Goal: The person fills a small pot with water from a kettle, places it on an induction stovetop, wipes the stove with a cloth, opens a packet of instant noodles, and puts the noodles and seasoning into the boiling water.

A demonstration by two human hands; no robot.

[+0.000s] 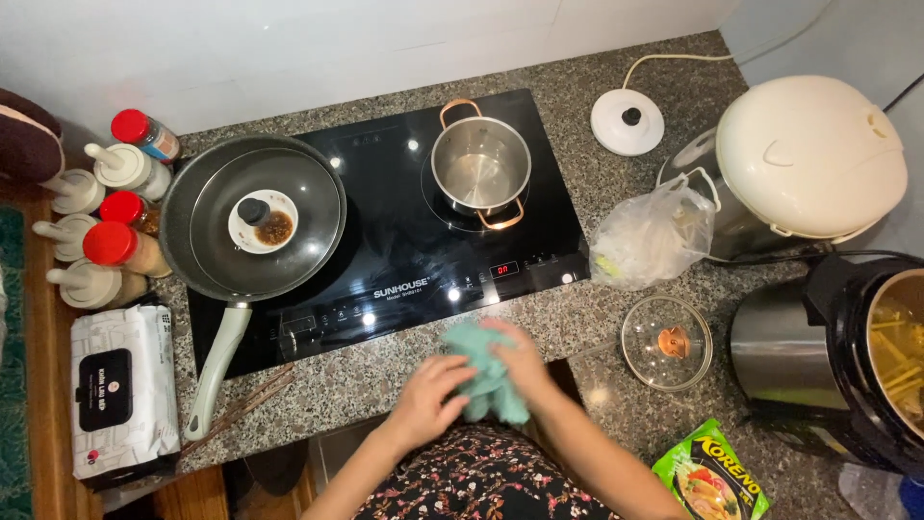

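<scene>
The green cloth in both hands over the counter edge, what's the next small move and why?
Probably put the cloth down on the bare counter beside the cooktop. Both the left hand and right hand are wrapped around it, as if drying, while the small pot sits empty on a switched-on cooktop.

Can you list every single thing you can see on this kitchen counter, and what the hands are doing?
cooktop: 1, black, centre
frying pan: 1, grey, lidded, left burner
pot: 1, steel, empty, right burner
spice jars: several, red or white caps, far left
wipes pack: 1, white, lower left
plastic bag: 1, clear, right of cooktop
glass lid: 1, clear, below bag
rice cooker: 1, cream, upper right
noodle packet: 1, green, bottom right
cloth: 1, teal, held by both hands
left hand; right hand
</scene>
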